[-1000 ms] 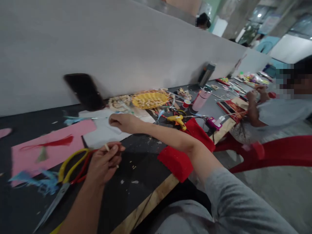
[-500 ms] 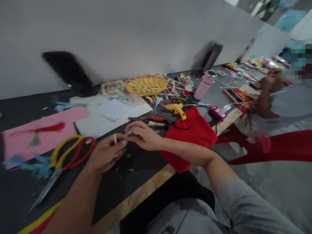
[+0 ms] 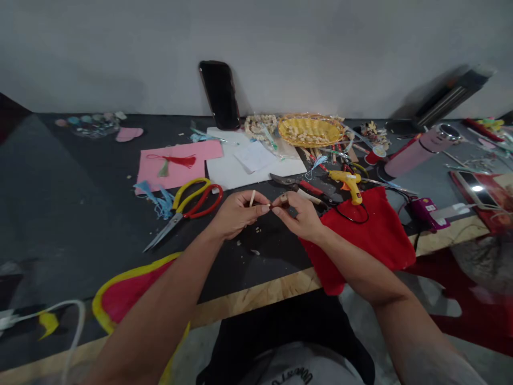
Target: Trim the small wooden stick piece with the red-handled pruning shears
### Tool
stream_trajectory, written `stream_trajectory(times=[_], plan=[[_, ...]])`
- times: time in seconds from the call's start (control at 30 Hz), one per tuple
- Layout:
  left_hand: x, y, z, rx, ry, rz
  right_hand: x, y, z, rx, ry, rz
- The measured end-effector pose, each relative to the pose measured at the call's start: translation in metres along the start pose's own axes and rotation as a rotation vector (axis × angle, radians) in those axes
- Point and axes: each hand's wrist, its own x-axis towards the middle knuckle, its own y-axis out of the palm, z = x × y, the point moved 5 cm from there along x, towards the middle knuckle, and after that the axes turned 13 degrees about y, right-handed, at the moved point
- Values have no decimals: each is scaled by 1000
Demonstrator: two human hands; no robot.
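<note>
Near the middle of the dark table, my left hand (image 3: 239, 215) is closed, with a thin pale stick (image 3: 252, 198) held upright between its fingers. My right hand (image 3: 298, 214) is closed in a pinch, its fingertips meeting those of my left hand. Something small and dark shows at the fingertips, too small to name. Small pale bits (image 3: 258, 230) lie on the table below the hands. Scissors (image 3: 182, 215) with yellow and red handles rest left of my left hand. Pruning shears (image 3: 308, 186) lie just beyond my right hand, beside a red cloth (image 3: 372, 230).
A yellow basket (image 3: 310, 140) of small pale pieces stands by the wall, near a leaning phone (image 3: 220, 96). Rightward are a yellow glue gun (image 3: 348, 183), a pink bottle (image 3: 420, 152) and a purple device (image 3: 428, 213). Pink sheets (image 3: 176, 174) with tassels lie left.
The camera view has swung left, so table items appear farther right and the other person has left the view. My hands remain together, with the pale stick still in my left hand.
</note>
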Motion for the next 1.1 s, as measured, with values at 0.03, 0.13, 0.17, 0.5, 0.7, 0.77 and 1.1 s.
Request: stream_trajectory(times=[0.03,0.13,0.17,0.5,0.7,0.77,1.1], plan=[[0,0,0,29,7,5,0,1,0,-6,-3,-1],[2,0,0,141,41,33,0,2,-3,-25,6,-6],[3,-1,0,183,57,43,0,1,-4,-35,11,-5],[5,-1,2,459,180,133,1,4,-6,-183,-13,45],[4,-2,-2,485,174,134,4,-1,-11,-196,39,99],[4,-5,-3,518,182,135,7,-8,-16,-202,105,78],[6,-15,-3,664,221,158,9,-13,-22,-183,146,-28]])
